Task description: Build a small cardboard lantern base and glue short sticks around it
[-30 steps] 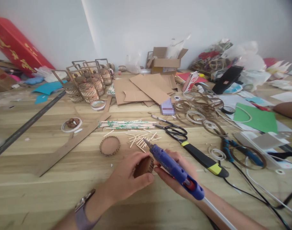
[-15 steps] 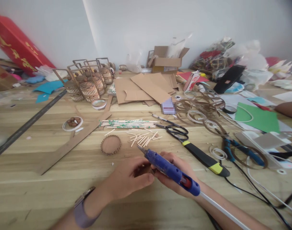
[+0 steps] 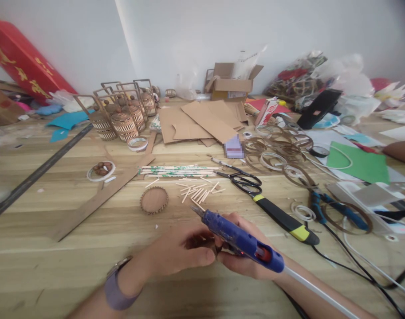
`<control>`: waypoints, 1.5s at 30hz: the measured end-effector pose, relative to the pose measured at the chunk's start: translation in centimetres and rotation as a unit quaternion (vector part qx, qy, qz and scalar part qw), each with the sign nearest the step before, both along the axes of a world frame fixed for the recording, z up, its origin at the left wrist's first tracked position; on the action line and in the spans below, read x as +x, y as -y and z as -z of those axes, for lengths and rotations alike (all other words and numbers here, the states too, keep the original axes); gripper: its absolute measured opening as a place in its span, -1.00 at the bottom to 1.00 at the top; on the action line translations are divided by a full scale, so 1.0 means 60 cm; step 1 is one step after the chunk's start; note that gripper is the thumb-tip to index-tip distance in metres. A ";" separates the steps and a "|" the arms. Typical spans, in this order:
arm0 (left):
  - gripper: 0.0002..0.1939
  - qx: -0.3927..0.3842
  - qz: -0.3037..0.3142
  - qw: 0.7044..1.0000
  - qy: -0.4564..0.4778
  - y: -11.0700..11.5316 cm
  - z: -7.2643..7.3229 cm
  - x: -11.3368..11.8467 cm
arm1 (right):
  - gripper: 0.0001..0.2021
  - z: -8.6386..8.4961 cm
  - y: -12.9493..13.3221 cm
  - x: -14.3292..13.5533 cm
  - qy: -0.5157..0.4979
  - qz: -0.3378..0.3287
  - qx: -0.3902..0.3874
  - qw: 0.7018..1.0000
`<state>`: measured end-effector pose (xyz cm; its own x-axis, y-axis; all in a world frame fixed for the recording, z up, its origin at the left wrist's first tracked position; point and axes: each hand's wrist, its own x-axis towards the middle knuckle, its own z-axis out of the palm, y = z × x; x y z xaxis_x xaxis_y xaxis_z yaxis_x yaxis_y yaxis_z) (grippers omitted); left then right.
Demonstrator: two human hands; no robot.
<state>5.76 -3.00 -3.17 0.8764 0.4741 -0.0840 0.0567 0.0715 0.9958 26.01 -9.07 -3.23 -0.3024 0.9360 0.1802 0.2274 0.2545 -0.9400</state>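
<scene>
My right hand (image 3: pixel 247 261) is wrapped round a blue hot glue gun (image 3: pixel 238 235), with a white glue stick (image 3: pixel 315 288) running out of its back end. The gun's nozzle points up and left, over the table. My left hand (image 3: pixel 178 254), with a watch on a purple strap, curls its fingers round a small brown piece (image 3: pixel 210 243) close under the gun. That piece is mostly hidden, so I cannot tell its kind. Beyond my hands lie a round cardboard disc with a notched rim (image 3: pixel 154 200) and several short wooden sticks (image 3: pixel 197 192).
Black scissors (image 3: pixel 245 181), a black-and-yellow tool (image 3: pixel 285 220) and blue-handled pliers (image 3: pixel 342 210) lie to the right, with cables below. Behind are wrapped sticks (image 3: pixel 178 171), cardboard sheets (image 3: pixel 202 122) and brown hoops (image 3: pixel 289 144). Small lantern-like baskets (image 3: pixel 124 126) stand back left. A long dark bar (image 3: pixel 42 170) crosses the left side.
The glue gun has shifted slightly right and down in my right hand. My left hand has barely moved and keeps its hold on the small brown piece.
</scene>
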 end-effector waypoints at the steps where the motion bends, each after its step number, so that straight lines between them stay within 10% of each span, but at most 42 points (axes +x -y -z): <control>1: -0.42 -0.007 0.001 1.000 -0.004 0.000 0.001 -0.001 | -0.77 -0.001 0.000 0.000 -0.008 -0.006 -0.008 1.000; 10: -0.65 -0.036 0.011 0.999 0.001 0.001 0.003 -0.005 | -0.78 -0.007 -0.005 -0.002 -0.074 -0.058 -0.082 0.992; 17: -0.80 0.106 -0.057 0.992 -0.045 0.008 -0.029 0.003 | -0.81 0.003 -0.010 0.003 -0.073 -0.043 -0.111 0.990; 28: -0.61 0.165 -0.170 0.969 -0.076 0.014 -0.019 0.003 | -0.71 0.016 -0.025 -0.007 -0.111 0.078 -0.141 0.981; 45: -0.57 0.181 -0.161 0.970 -0.020 0.024 -0.009 -0.004 | -0.71 0.014 -0.023 -0.011 -0.084 0.200 -0.069 0.974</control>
<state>5.49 -4.42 -2.60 0.6776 0.7276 0.1074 0.1288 -0.2612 0.9567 25.34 -7.66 -4.06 0.1138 0.9917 0.0606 0.1229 0.0464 -0.9913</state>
